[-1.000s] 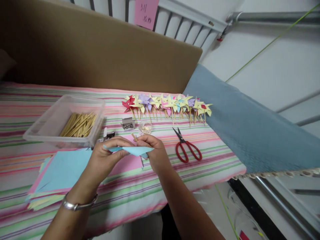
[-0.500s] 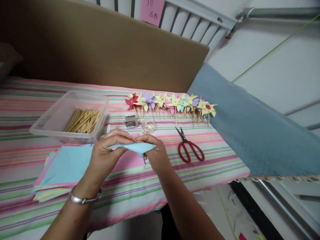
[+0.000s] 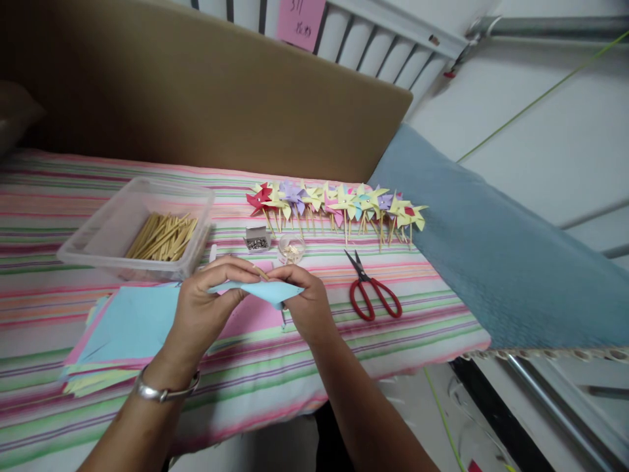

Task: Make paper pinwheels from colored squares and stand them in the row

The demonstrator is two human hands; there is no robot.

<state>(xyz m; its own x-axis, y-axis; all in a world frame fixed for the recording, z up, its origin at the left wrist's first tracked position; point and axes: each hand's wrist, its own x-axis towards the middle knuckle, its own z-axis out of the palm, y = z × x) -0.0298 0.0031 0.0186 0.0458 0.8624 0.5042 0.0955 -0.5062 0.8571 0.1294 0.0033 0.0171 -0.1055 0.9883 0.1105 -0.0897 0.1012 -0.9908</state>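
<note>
Between my two hands is a folded piece of blue paper (image 3: 272, 291), held just above the table. My left hand (image 3: 209, 288) pinches its left side, thumb below and fingers along the top. The right side is gripped by my right hand (image 3: 307, 298), its fingertips partly hidden behind the paper. A small wooden stick end (image 3: 262, 273) shows between the fingers of both hands; which hand bears it I cannot tell. Under the hands lies a pink sheet (image 3: 253, 314). Left of them sits a stack of coloured paper (image 3: 130, 321), blue on top.
A clear plastic bin (image 3: 98, 252) holds wooden sticks (image 3: 164, 237). Behind my hands stand a small box of metal pins (image 3: 257, 240) and a round clear dish (image 3: 291, 250). Red-handled scissors (image 3: 368, 285) lie at right. Finished paper pinwheels (image 3: 344, 200) line the back by a cardboard panel (image 3: 211, 92).
Both hands keep their hold on the blue paper. The paper has shifted very slightly left and tilted a little; everything else stays put.
</note>
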